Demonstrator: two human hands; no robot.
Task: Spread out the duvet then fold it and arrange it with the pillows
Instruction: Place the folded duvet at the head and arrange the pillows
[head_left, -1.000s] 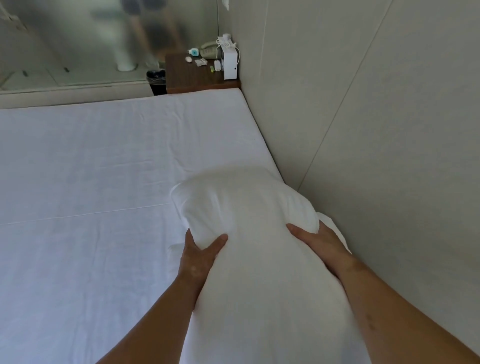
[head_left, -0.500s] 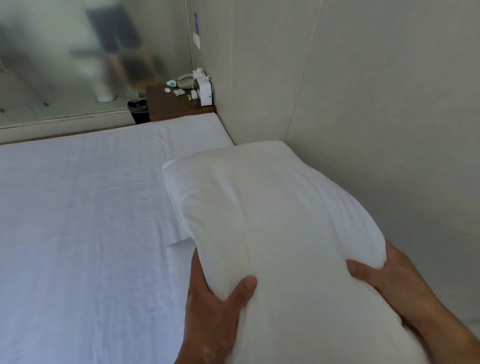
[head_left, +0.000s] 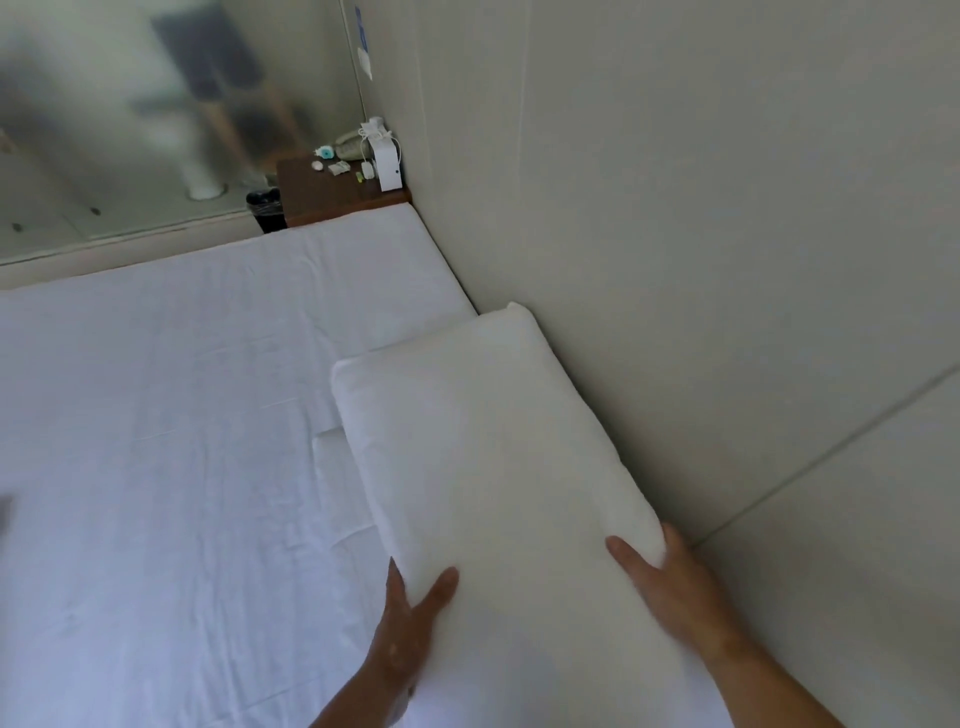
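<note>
A white pillow (head_left: 483, 447) lies lengthwise along the beige wall on the right side of the bed, its far end pointing at the corner. My left hand (head_left: 410, 623) grips its near left edge, thumb on top and fingers underneath. My right hand (head_left: 670, 587) grips the near right edge beside the wall, thumb on top. The white sheet (head_left: 171, 441) covers the mattress, with a few creases. No duvet is in view.
The wall (head_left: 727, 260) runs tight along the bed's right side. A brown nightstand (head_left: 332, 200) with a phone, a white box and small items stands past the bed's far corner. A black bin (head_left: 266, 208) sits beside it, below frosted glass.
The pillow has gone from lifted and bunched in both hands to lying flat along the wall. Both hands have slid to its near end, and the view has tilted up.
</note>
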